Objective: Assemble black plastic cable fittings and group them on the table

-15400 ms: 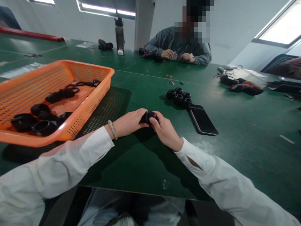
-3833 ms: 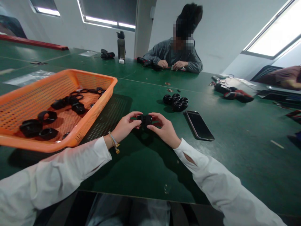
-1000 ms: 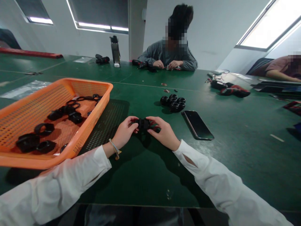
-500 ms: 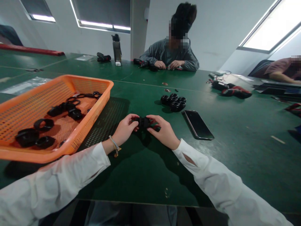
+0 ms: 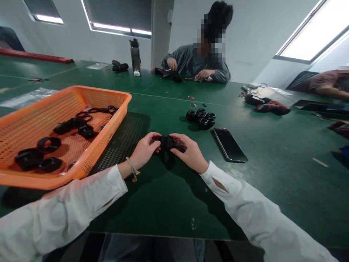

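Observation:
Between my two hands is a small black ribbed cylindrical part, held just above the green table. My left hand is closed on its left end, thumb and fingers pinching it. From the other side my right hand grips the right end with thumb and fingertips. The fingers hide both ends, so I cannot tell whether it is one piece or two joined. Beyond my hands sits a cluster of several black ring-shaped parts.
An orange perforated basket stands at the left with several black rings and fittings inside. A phone lies right of my hands. Farther back are a bottle, power tools and a person seated across the table.
My hands and the black part have stayed in place. Across the table, the person has raised one hand to the left and lifted their head slightly.

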